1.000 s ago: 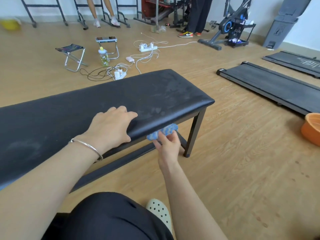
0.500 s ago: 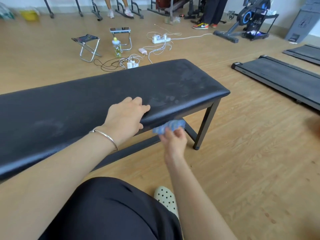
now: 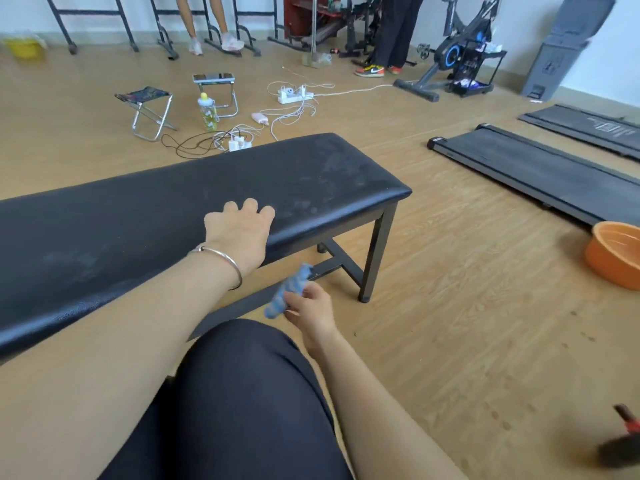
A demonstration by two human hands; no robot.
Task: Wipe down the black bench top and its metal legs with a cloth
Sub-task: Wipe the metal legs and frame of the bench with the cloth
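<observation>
At centre frame, the surface (image 3: 138, 220) is touched by the open left hand (image 3: 239, 237); below it, the cloth (image 3: 289, 292) is gripped by the right hand (image 3: 313, 315). Smears are seen on top; the legs (image 3: 375, 252) are judged unfinished.

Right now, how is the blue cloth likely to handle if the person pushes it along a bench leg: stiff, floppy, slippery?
Probably floppy: the blue cloth is crumpled into a wad that the right hand pinches. Likely light, since a few fingers alone seem to carry it. It may well wrap round the thin bench leg rather than slide off.
</observation>
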